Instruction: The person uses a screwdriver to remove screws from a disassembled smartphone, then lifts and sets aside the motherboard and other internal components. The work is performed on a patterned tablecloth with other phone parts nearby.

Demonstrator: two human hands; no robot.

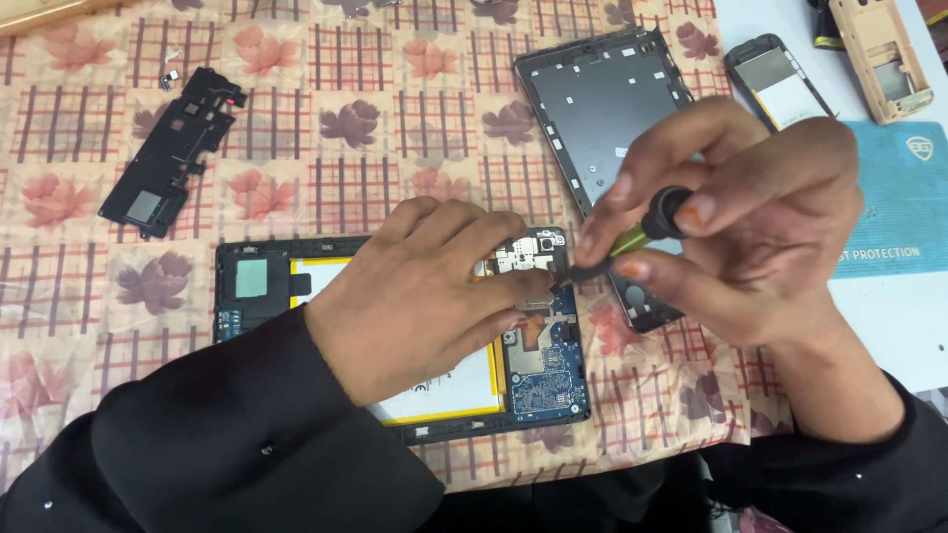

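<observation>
An opened phone (538, 380) lies back-up in front of me, showing a white and yellow battery, a blue circuit board and a silver shield near its right end. My left hand (425, 291) rests flat over the phone's middle, fingertips by the silver shield. My right hand (736, 222) pinches a small screwdriver (632, 235) with a green shaft and black cap. Its tip points down at the phone's upper right part, just beside my left fingertips.
A grey phone back frame (602, 104) lies behind my right hand. A black plastic cover piece (173, 148) lies at the left, tiny screws near it. Another phone shell (780, 84), a tan part (884, 54) and a blue mat (904, 197) sit at the right. A floral checked cloth (395, 109) covers the table.
</observation>
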